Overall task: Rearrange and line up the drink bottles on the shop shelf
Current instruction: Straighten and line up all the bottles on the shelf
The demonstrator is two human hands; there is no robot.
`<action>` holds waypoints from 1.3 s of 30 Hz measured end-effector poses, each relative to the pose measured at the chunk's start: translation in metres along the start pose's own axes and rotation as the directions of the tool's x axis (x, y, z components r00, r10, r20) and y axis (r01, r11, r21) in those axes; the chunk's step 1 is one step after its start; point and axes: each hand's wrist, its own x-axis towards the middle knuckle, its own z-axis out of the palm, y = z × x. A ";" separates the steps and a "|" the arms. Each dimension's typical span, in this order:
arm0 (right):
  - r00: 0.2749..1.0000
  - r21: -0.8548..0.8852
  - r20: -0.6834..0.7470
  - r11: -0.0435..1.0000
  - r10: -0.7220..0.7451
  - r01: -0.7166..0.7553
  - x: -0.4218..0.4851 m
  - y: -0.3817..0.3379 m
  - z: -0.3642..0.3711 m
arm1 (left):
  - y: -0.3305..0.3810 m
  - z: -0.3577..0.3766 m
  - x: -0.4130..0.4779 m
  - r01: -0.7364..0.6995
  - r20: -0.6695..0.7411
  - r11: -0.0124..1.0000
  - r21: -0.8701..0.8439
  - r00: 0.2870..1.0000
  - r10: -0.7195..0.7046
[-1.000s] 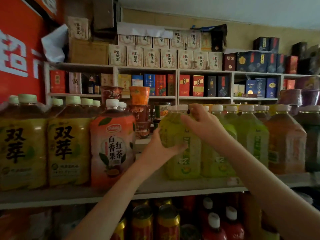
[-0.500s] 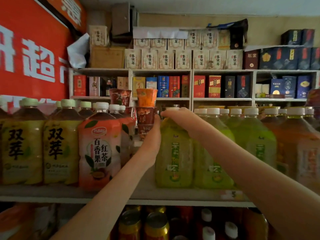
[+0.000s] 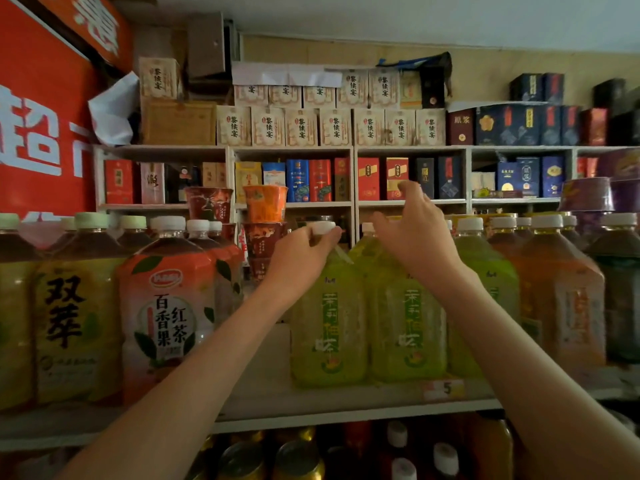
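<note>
Head view: left hand (image 3: 298, 266) pinches the white cap of the front green bottle (image 3: 329, 327), upright on the shelf (image 3: 311, 408); right hand (image 3: 417, 239) hovers above the neighbouring green bottle (image 3: 408, 327) (fingers loose, holding nothing)

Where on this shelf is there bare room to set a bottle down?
One bare patch of shelf lies between the red passion-fruit tea bottle and the green tea bottle whose cap the left hand grips; stacked noodle cups stand behind it. Elsewhere bottles stand packed: yellow-label bottles at left, orange bottles at right.
</note>
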 end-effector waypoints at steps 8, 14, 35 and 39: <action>0.985 -0.128 0.124 0.986 0.123 -0.107 -0.007 0.026 0.005 | 0.003 -0.018 -0.003 -0.025 -0.043 0.993 0.119 0.999 0.031; 0.989 -0.173 0.119 0.983 0.083 -0.062 -0.007 0.006 0.020 | 0.013 -0.042 -0.012 0.016 0.036 0.993 0.114 0.999 -0.020; 0.915 -0.010 0.404 0.999 -0.024 0.031 0.001 -0.026 0.030 | 0.039 -0.096 0.010 -0.076 0.201 0.615 0.785 0.970 -0.137; 0.968 0.085 0.251 0.995 0.024 -0.046 0.031 -0.019 0.016 | 0.051 -0.095 0.032 -0.163 0.298 0.679 0.716 0.951 -0.086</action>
